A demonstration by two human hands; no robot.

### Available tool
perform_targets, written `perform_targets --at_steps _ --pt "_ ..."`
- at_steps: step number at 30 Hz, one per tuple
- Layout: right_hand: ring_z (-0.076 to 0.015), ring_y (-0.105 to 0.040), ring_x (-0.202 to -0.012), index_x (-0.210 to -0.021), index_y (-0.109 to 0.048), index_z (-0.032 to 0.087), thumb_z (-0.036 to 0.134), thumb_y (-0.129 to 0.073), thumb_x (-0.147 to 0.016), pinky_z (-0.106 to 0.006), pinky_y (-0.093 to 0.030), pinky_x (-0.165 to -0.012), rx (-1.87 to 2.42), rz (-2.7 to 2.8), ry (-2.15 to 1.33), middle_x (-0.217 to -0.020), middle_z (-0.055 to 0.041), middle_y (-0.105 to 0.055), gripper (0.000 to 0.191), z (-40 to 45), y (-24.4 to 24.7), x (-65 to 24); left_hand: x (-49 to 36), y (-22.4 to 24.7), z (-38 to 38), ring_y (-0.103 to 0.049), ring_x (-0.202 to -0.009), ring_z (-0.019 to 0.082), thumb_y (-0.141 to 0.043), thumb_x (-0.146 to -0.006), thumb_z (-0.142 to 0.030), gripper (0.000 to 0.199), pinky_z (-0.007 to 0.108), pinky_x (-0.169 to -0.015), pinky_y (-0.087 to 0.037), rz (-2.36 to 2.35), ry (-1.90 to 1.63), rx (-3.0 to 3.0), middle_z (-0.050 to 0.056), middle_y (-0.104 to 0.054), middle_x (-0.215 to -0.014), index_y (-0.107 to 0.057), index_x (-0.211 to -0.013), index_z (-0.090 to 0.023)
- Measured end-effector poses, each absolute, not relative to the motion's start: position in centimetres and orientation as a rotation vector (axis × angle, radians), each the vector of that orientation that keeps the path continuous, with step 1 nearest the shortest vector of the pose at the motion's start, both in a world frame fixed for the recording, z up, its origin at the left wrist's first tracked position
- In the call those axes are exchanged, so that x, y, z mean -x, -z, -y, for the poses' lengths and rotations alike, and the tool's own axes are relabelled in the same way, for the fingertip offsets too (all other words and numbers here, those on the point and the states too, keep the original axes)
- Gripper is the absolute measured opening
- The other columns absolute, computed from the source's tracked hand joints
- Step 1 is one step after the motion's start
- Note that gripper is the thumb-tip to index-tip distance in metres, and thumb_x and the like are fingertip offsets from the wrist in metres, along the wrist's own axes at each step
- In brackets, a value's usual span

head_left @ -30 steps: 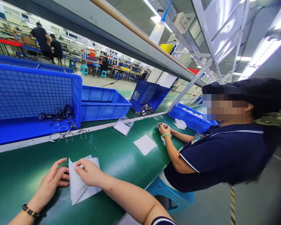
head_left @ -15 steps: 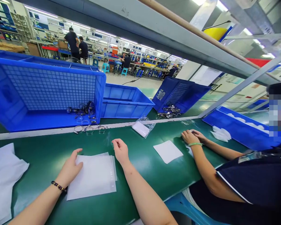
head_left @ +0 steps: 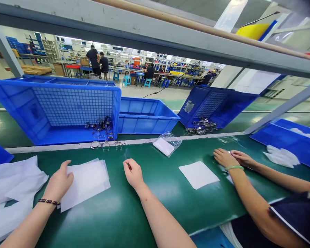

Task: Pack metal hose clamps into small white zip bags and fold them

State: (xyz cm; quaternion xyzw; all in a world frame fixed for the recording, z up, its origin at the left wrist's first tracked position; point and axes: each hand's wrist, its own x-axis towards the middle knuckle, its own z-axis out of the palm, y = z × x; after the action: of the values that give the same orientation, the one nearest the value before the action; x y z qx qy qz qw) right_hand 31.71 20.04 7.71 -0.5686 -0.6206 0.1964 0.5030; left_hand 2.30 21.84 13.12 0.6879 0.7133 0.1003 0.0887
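Rows of busy benches fill the hall behind a green worktop, and from where I stand the person's two hands are both over it. A stack of thin white sheets lies directly to the right of the left hand, which touches its near-left edge and is clearly the closer of the two. That hand is spread, thumb apart from forefinger (whether the covered fingers grip the paper, I cannot tell). From the right hand, the stack is off to the left, with a strip of worktop between them. The right hand is curled, its fingertips drawn together, and I see nothing between them. As far as it shows, the stack's longer edge seems to run from the left hand toward the right one, slanting forward a little. Crumpled white material lies just left of the left hand; a clear-wrapped white pack sits ahead and right of the right hand, with a white sheet farther right.
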Motion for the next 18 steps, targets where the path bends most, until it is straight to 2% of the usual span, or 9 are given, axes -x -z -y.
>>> perform_targets --at_steps 3,5,7,8,10,12,14,18 --pt "-0.0108 -0.048 -0.058 -0.074 -0.056 0.018 0.022 -0.04 -0.085 -0.022 -0.038 -0.057 1.342 1.6 -0.42 -0.072 -0.0018 -0.055 0.02 -19.7 -7.8 -31.2 -1.9 -13.7 -21.5 -0.051 -0.106 0.034 -0.036 -0.081 -0.035 0.052 0.041 -0.081 -0.042 -2.271 -0.479 -2.302 0.018 -0.053 -0.115 -0.036 -0.127 -0.01" --pt "-0.0109 -0.048 -0.058 -0.074 -0.056 0.018 0.021 -0.039 -0.085 -0.022 -0.038 -0.058 1.333 1.652 -0.386 -0.072 -0.0019 -0.056 0.02 -19.6 -7.7 -31.1 -2.7 -14.3 -20.9 -0.044 -0.115 0.034 -0.038 -0.081 -0.037 0.049 0.043 -0.091 -0.037 -2.18 -0.657 -2.477 0.018 -0.049 -0.122 -0.042 -0.122 -0.01" --pt "-0.011 -0.049 -0.059 -0.074 -0.056 0.017 0.021 -0.039 -0.084 -0.022 -0.039 -0.059 1.333 1.689 -0.368 -0.072 -0.002 -0.056 0.02 -19.6 -7.5 -31.0 -4.3 -14.6 -19.9 -0.048 -0.11 0.029 -0.04 -0.081 -0.038 0.043 0.039 -0.094 -0.036 -1.922 -0.712 -2.551 0.015 -0.054 -0.115 -0.047 -0.115 -0.012" --pt "-0.011 -0.049 -0.059 -0.074 -0.056 0.018 0.021 -0.039 -0.084 -0.022 -0.039 -0.059 1.337 1.704 -0.362 -0.072 -0.002 -0.056 0.02 -19.6 -7.4 -31.0 -5.3 -14.7 -19.3 -0.053 -0.103 0.025 -0.04 -0.082 -0.038 0.039 0.036 -0.09 -0.039 -1.78 -0.656 -2.535 0.012 -0.058 -0.109 -0.05 -0.11 -0.014" --pt "-0.0111 -0.049 -0.059 -0.074 -0.056 0.018 0.02 -0.039 -0.084 -0.022 -0.039 -0.058 1.348 1.734 -0.36 -0.072 -0.0021 -0.056 0.02 -19.7 -7.0 -31.0 -7.5 -14.5 -18.3 -0.058 -0.084 0.02 -0.038 -0.084 -0.038 0.029 0.03 -0.075 -0.044 -1.596 -0.466 -2.391 0.006 -0.063 -0.093 -0.054 -0.099 -0.019" --pt "-0.0112 -0.05 -0.059 -0.074 -0.056 0.018 0.019 -0.039 -0.084 -0.022 -0.038 -0.058 1.362 1.764 -0.366 -0.071 -0.0018 -0.056 0.02 -19.8 -6.7 -31.0 -9.2 -14.0 -17.6 -0.057 -0.066 0.016 -0.035 -0.085 -0.036 0.024 0.027 -0.061 -0.041 -1.482 -0.308 -2.263 0.001 -0.062 -0.073 -0.054 -0.083 -0.021" --pt "-0.0111 -0.05 -0.06 -0.074 -0.057 0.018 0.019 -0.04 -0.084 -0.022 -0.038 -0.058 1.382 1.795 -0.385 -0.071 -0.0013 -0.057 0.019 -19.8 -6.4 -30.9 -10.2 -13.2 -17.5 -0.053 -0.06 0.015 -0.036 -0.085 -0.034 0.024 0.026 -0.057 -0.037 -1.452 -0.274 -2.209 -0.001 -0.059 -0.065 -0.051 -0.072 -0.021" --pt "-0.0108 -0.051 -0.061 -0.073 -0.057 0.019 0.019 -0.042 -0.084 -0.022 -0.038 -0.059 1.432 1.874 -0.453 -0.07 0.0001 -0.057 0.018 -19.7 -5.9 -30.5 -9.8 -11.0 -18.6 -0.05 -0.06 0.015 -0.037 -0.084 -0.034 0.026 0.025 -0.057 -0.032 -1.524 -0.32 -2.212 0.0 -0.055 -0.063 -0.044 -0.064 -0.02"
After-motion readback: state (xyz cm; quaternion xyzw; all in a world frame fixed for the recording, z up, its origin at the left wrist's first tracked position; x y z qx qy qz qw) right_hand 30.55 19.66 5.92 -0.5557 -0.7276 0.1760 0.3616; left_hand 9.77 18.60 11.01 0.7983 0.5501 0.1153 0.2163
